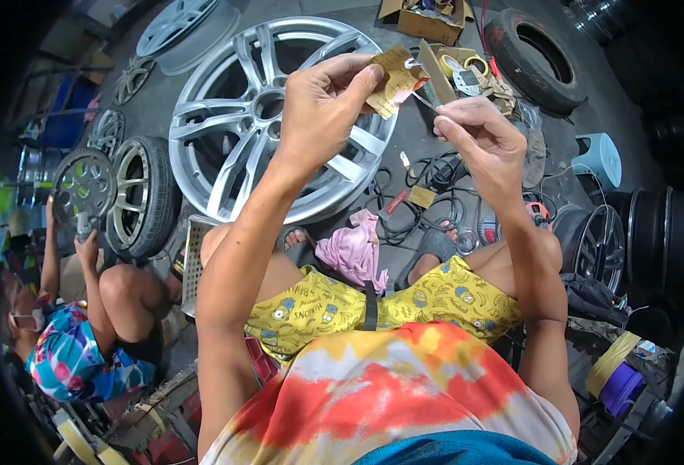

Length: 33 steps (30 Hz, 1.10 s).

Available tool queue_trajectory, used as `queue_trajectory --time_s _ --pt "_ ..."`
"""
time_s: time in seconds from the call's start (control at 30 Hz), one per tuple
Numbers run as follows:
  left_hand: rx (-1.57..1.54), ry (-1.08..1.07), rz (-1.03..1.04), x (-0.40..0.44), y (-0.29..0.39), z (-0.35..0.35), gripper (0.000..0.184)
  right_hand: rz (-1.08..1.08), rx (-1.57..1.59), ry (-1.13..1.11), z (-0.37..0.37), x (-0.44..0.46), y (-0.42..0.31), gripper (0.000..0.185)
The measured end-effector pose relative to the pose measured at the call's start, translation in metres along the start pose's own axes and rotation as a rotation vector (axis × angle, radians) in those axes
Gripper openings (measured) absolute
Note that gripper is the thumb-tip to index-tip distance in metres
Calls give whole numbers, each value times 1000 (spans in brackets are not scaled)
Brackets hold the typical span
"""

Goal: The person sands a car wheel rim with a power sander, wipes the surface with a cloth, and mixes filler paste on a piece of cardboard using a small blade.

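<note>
Raised over the right edge of a large silver wheel rim (230, 108), my left hand (330, 105) pinches a piece of worn yellow-brown sandpaper or card (392, 80). A small white and reddish patch shows on its right side. My right hand (481, 139) grips a thin stick-like tool (426, 101) between thumb and fingers, and its tip reaches the lower right edge of the piece. A pink cloth (351, 249) lies between my legs, below both hands.
Open cardboard boxes (433, 23) and a tire (536, 62) are at the back. Black cables (443, 174) lie on the floor beside a light blue container (598, 160). At the left another person (71, 349) holds a dark round wheel part (84, 186). More wheels (590, 240) stand at the right.
</note>
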<state>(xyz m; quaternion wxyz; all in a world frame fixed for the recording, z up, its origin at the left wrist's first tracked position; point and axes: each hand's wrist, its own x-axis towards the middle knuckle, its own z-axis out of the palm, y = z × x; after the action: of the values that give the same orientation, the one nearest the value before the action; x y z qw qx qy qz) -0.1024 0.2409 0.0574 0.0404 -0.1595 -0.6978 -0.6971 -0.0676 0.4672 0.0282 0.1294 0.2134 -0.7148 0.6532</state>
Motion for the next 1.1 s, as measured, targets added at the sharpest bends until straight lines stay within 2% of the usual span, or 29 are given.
queue_trajectory --time_s 0.17,0.37,0.43,0.5,0.57,0.6,0.67,0.7,0.77,0.8,0.83,0.9,1.1 --pt "13 -15 -17 -2 -1 4 26 69 136 -68 -1 -3 -5 13" --pt "-86 -73 -85 -3 5 3 33 143 166 27 -3 0 -2 13" --pt "-114 -79 -117 -3 2 4 33 293 273 -41 0 -3 -2 13" --pt "-112 -62 -127 -4 1 5 32 299 303 -64 1 -4 -3 14" --pt "-108 -42 -132 -3 1 4 32 422 358 -146 -1 -4 -8 14" --pt "-125 -26 -133 -1 0 3 32 418 358 -149 -2 -4 -9 14" --pt "-142 -5 -132 1 -3 1 32 246 346 -26 -2 -3 -8 14" --pt "-173 -4 -196 1 -4 -1 32 245 347 -29 -1 -2 -6 14" --pt "-204 -8 -259 1 -5 1 32 -150 -74 127 0 1 -1 15" --pt "-299 -18 -305 1 -5 4 32 -335 -247 113 1 6 -5 18" --pt "-395 -29 -352 0 -4 7 32 -333 -251 120 3 6 -8 18" --pt "-414 -50 -366 -2 3 7 32 -466 -480 117 8 5 -12 19" --pt "-429 -19 -354 -1 0 1 32 -417 -476 38 5 -1 -12 20"
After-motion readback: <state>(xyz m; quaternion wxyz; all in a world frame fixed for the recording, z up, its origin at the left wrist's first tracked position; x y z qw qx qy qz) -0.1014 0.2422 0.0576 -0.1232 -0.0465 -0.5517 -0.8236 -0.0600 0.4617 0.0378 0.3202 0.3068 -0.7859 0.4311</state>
